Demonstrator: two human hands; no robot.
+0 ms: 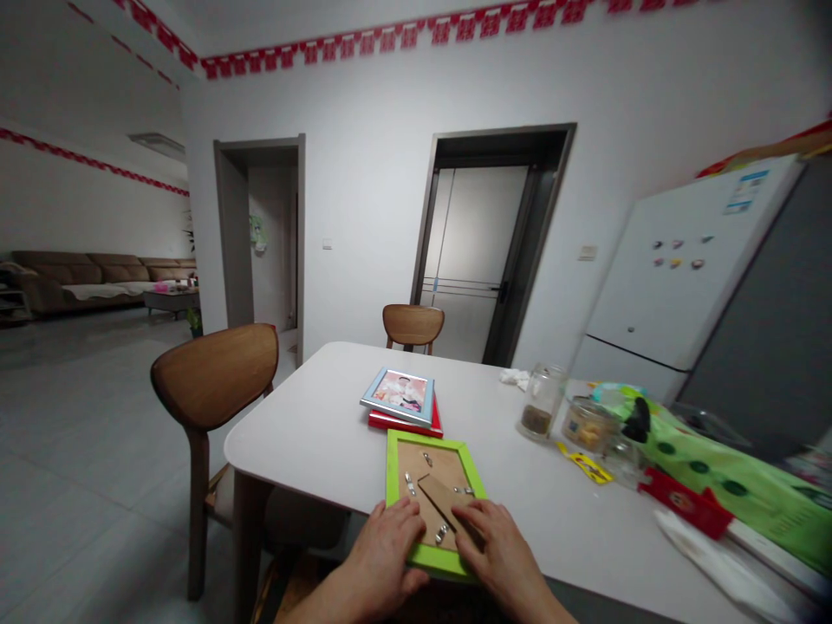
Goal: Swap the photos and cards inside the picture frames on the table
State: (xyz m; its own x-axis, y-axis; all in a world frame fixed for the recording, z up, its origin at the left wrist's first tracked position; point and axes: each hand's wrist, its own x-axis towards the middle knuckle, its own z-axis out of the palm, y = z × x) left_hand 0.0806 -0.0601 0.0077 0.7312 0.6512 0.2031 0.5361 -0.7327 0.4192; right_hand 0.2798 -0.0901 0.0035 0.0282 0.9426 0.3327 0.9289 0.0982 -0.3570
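Note:
A lime-green picture frame (394,472) lies face down at the near edge of the white table. Its brown backing board (448,464) shows, with small metal clips around it and a folding stand (438,494) in the middle. My left hand (388,546) grips the frame's near left corner, fingers on top and thumb by the near edge. On the near right, my right hand (497,542) has its fingers curled over the frame and the stand's lower end. Just beyond, a light-blue picture frame (399,395) with a photo rests on a red frame (437,422).
On the table's right stand a glass jar (542,403) and a clear food container (588,422). Nearby are a yellow packet (587,465), a green plastic package (728,477) and a red box (689,503). Wooden chairs (217,377) flank the table (312,416).

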